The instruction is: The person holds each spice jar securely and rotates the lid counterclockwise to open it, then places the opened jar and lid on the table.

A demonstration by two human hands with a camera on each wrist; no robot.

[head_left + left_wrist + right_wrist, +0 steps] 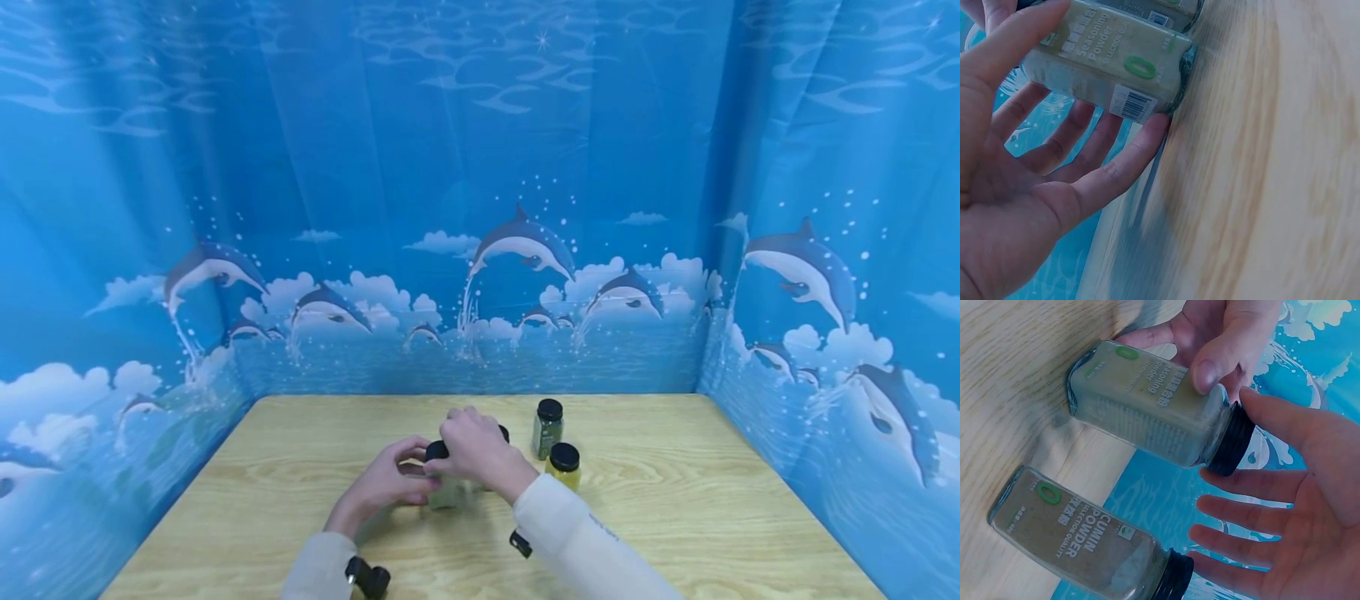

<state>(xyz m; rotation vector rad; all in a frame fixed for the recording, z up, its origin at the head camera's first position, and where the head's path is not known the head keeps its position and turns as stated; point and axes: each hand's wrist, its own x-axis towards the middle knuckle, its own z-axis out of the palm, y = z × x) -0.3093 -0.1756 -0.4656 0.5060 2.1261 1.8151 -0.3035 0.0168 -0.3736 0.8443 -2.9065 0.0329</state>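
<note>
A clear square glass jar (1147,403) of pale seasoning powder with a black lid (1233,440) stands on the table. My left hand (390,479) holds its body, the thumb on the label side and the fingers on the opposite side, as the left wrist view shows of this jar (1110,50). My right hand (480,450) has thumb and forefinger at either side of the lid, the other fingers spread out. Close beside it stands a jar of brown cumin powder (1079,531), its black lid near my right little finger. In the head view my right hand mostly hides the cumin jar.
To the right of my hands stand a dark green jar (547,429) and, nearer me, a yellow jar (564,467), both black-lidded. The wood-grain table (712,500) is enclosed by a blue dolphin-print curtain (450,167) at the back and sides.
</note>
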